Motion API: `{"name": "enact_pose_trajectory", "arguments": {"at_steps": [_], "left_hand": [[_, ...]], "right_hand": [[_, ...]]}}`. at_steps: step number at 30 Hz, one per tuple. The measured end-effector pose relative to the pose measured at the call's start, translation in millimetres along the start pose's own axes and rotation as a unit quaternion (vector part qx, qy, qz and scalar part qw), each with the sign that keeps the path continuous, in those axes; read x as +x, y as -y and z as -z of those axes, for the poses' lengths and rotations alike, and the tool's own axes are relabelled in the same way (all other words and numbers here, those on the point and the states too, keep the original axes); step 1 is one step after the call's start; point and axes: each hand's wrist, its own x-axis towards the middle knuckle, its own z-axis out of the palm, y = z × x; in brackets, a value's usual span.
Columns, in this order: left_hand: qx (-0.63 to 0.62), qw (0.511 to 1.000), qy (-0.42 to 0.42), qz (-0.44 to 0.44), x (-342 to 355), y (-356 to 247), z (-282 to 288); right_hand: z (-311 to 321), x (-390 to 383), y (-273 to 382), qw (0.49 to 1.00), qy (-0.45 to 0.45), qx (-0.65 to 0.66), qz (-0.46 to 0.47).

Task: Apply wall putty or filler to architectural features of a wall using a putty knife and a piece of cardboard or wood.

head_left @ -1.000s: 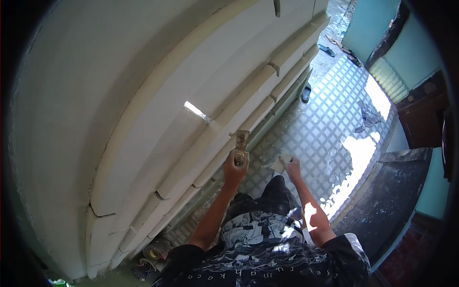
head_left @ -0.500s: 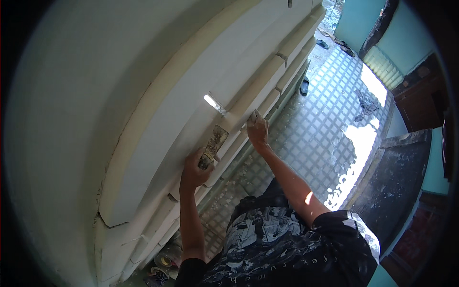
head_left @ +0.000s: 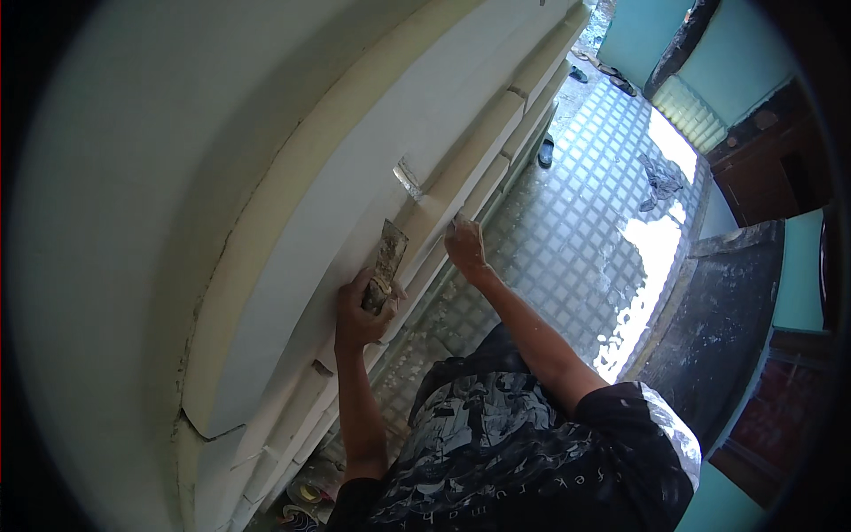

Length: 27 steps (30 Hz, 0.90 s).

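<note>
My left hand (head_left: 359, 310) is closed around a putty knife (head_left: 388, 253) whose blade is stained and crusted. Its blade points up and away, close to the white stepped moulding (head_left: 483, 133) along the wall. Further along, my right hand (head_left: 464, 244) is bent into a fist-like grip at the moulding's outer edge. Whatever its fingers hold, if anything, is hidden. Just beyond the blade, a short slot (head_left: 408, 180) shows in the pale surface.
A tiled floor (head_left: 585, 177) lies below to the right, with a dark sandal (head_left: 546, 151) beside the moulding and a crumpled cloth (head_left: 660, 182) farther off. A dark board (head_left: 709, 301) stands at the right. More footwear (head_left: 297, 514) sits at the lower left.
The putty knife's blade has turned to a narrower angle in my left hand. My right hand sits slightly lower and further left in view, while the whole view has shifted a little.
</note>
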Motion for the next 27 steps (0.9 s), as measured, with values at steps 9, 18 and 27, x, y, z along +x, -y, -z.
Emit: {"name": "enact_pose_trajectory", "arguments": {"at_steps": [9, 18, 27], "left_hand": [[0.028, 1.0, -0.004, 0.004, 0, 7, 3], [0.011, 1.0, -0.019, -0.019, 2, 7, -7], [0.045, 0.998, -0.034, -0.013, 1, 24, -5]], "right_hand": [[0, -6, -35, 0.991, 0.109, -0.079, -0.011], [1, 4, -37, 0.998, -0.012, 0.009, -0.057], [-16, -11, -13, 0.982, -0.18, 0.054, -0.011]]}}
